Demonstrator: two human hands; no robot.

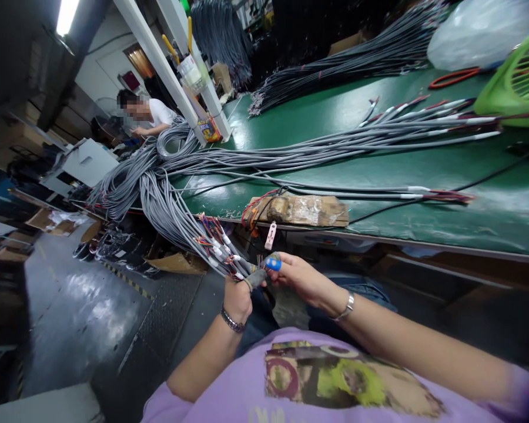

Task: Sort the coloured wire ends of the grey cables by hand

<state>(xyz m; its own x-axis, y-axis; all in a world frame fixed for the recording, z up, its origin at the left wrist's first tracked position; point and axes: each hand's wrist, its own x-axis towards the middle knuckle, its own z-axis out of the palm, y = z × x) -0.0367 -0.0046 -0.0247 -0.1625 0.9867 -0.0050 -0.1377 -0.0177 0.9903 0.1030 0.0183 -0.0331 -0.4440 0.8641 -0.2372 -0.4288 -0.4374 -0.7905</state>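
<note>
My left hand is closed around the end of a grey cable, its thumb wrapped in grey material. Fine coloured wires fan out between my two hands. My right hand is pinched at these wire ends, with blue wrapping on one finger and grey on another. Just behind my left hand lies a bundle of grey cables that hangs off the table edge, its white-sleeved ends showing bunches of coloured wires. My fingers partly hide the cable end.
The green table carries long grey cables and black cables. A taped wooden block sits at its front edge. Orange-handled pliers, a green basket and a plastic bag are at right. Another person works beyond.
</note>
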